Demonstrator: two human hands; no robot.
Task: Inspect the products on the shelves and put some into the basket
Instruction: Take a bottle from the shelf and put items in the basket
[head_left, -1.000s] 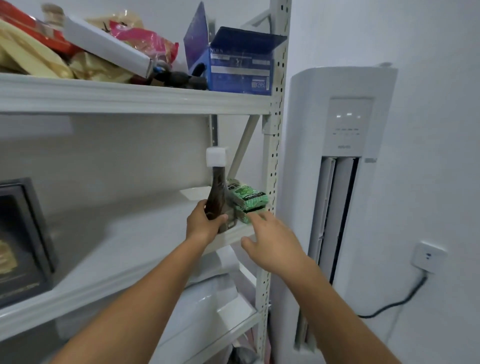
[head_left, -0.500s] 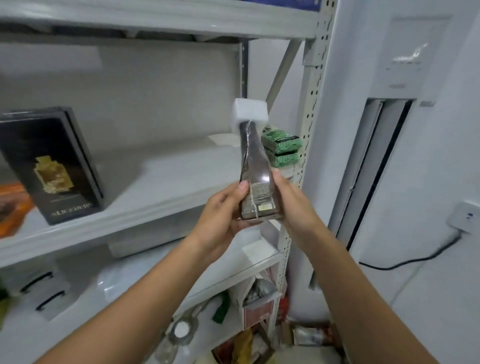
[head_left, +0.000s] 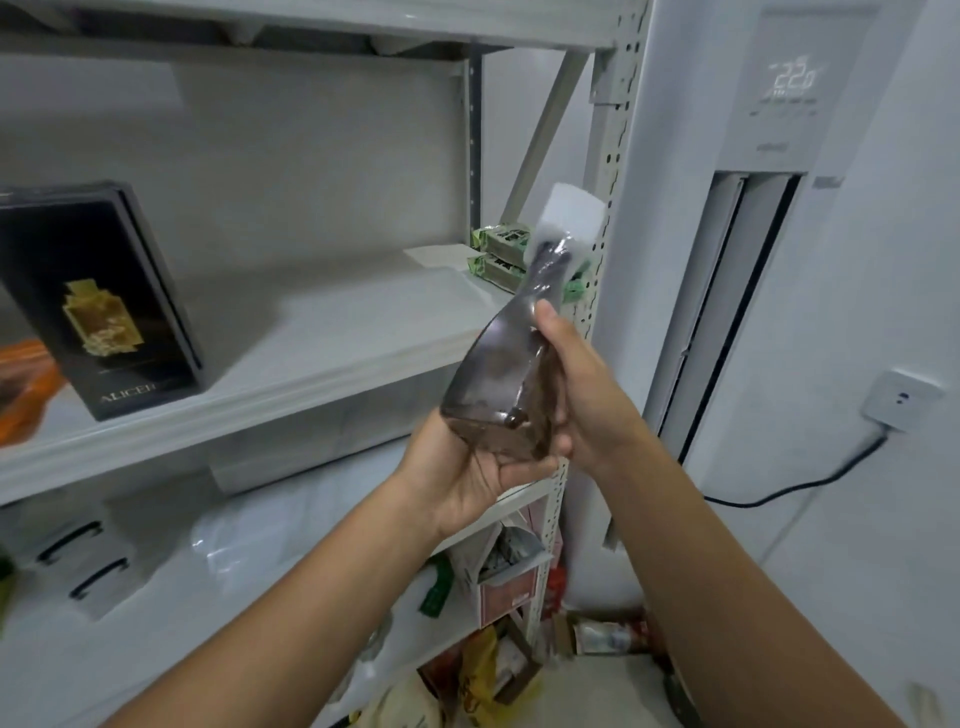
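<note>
The black box reads "ALICEH"; the air conditioner shows "22".

Both forearms are bare, no sleeves, and the hands wear no gloves or rings.

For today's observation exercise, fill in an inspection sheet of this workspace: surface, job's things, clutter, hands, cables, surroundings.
Surface: white metal shelf, several tiers.
Job's things: dark bottle with white cap, tilted, held off the shelf; green packets stacked at the shelf's right end; black box standing at left. Basket: nothing seen.
Clutter: bags and cartons on the floor and lowest tier.
Hands: left hand cups the bottle's base; right hand has its grip round the body.
Cables: black cable from the wall socket.
Surroundings: white standing air conditioner, white wall.
</note>
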